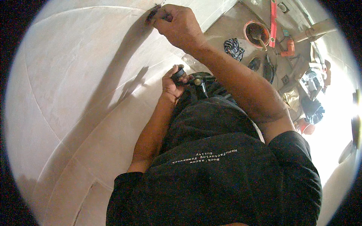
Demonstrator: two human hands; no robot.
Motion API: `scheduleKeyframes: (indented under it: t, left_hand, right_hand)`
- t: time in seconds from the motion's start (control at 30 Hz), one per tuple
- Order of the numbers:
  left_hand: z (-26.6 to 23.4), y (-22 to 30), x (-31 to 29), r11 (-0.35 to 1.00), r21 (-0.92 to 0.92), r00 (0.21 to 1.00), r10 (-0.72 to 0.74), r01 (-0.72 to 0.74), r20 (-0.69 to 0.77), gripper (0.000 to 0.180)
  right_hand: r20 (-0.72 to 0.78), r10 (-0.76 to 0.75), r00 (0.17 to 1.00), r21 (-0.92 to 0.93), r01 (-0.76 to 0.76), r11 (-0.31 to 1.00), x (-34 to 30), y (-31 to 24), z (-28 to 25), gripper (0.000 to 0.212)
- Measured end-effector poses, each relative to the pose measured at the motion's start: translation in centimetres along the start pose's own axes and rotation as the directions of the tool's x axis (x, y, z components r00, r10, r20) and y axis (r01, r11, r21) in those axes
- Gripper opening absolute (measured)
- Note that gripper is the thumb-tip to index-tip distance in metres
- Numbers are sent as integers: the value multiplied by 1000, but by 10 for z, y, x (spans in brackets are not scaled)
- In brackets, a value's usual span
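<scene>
Right hand point(179, 26) raised to top centre of frame, fingers pinched tight on a small dark tool point(154, 14) pressed against the pale wall point(75, 94); kind of tool unclear, possibly a marker or a bit. Left hand point(172, 83) lower, mid-frame, fist wrapped round a black knob point(178, 73) of a dark metal gadget point(200, 84) with a brass fitting, held at waist height just beside the wall. Faint curved lines already visible across the wall, running from upper left to lower left of frame, so some marking or jointing looks done; a short dark streak right at the tool tip, hardly extended, so judged early in this particular stroke. Rest of the wall surface to the left looks bare and smooth. Impossible to tell how much of the surface above the frame edge is covered. Upper right of frame, on the floor: orange bucket point(257, 33) with a trowel inside, long red level point(273, 22), orange drill point(289, 47), striped rag point(233, 49), all well apart from both hands and untouched.
</scene>
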State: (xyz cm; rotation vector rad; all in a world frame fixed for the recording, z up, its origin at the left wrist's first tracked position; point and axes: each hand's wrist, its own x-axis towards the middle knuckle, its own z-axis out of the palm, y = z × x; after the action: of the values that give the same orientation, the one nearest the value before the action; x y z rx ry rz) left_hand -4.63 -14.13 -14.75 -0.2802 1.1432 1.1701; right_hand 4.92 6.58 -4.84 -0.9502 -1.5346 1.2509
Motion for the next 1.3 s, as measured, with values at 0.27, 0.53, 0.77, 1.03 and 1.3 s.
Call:
scheduleKeyframes:
  t: [0.27,0.53,0.77,1.03,1.3]
  left_hand:
    - [-2,-2,-1,999,-41,1000,9,-9,6,36]
    - [-2,-2,2,999,-40,1000,-3,2,-9,35]
    - [5,-2,0,999,-49,1000,-10,9,-20,36]
    - [5,-2,0,998,-53,999,-34,33,-21,34]
    - [7,-2,1,999,-34,1000,2,-2,1,34]
  right_hand:
    - [-97,140,985,199,-119,973,2,-14,6,16]
    - [-102,61,993,69,-54,996,2,-18,-1,14]
    - [-81,-112,990,-157,98,983,2,-10,1,14]
    - [-39,-2,999,-9,1,1000,10,-23,-12,12]
    - [-17,-36,999,-32,35,999,10,-19,-11,12]
